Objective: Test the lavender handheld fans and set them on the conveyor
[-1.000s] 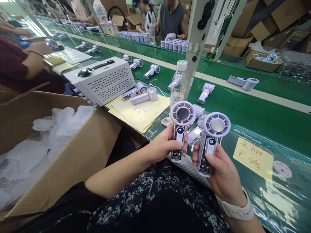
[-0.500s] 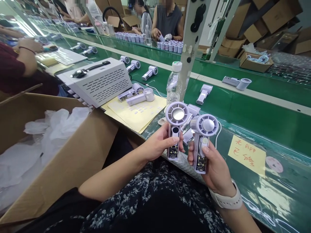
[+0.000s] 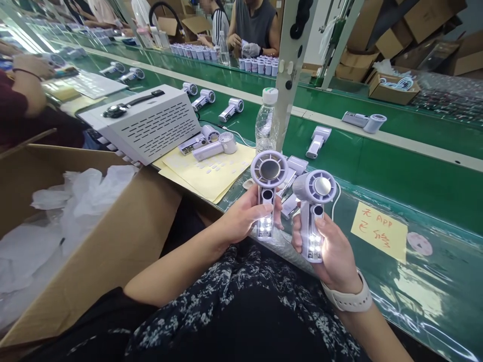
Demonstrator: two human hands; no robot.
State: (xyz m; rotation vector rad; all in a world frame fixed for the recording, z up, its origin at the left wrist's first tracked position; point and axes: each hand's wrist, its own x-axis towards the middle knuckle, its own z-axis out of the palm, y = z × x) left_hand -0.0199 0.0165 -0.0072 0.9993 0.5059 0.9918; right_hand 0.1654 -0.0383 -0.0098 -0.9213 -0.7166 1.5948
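My left hand point(image 3: 241, 218) is wrapped round the handle of a white hand-held fan point(image 3: 268, 171), held upright over my lap at the bench edge. My right hand point(image 3: 332, 249) grips a second, matching fan point(image 3: 315, 188) just to its right, tilted a little. White lights glow bright in the lower handle of both fans. Each fan has a round grilled head with a shiny centre disc. A white watch band point(image 3: 349, 299) sits on my right wrist.
A green conveyor point(image 3: 396, 166) carries more fans point(image 3: 319, 141). A water bottle point(image 3: 265, 123), yellow sheets point(image 3: 211, 173), a white vented case point(image 3: 151, 123) and a yellow note point(image 3: 379, 231) lie ahead. An open carton point(image 3: 113, 236) with plastic bags stands left. Other people work beyond.
The small screens showing 20 have gone dark and white lights have come on in both handles. Both fans have sunk slightly toward my lap.
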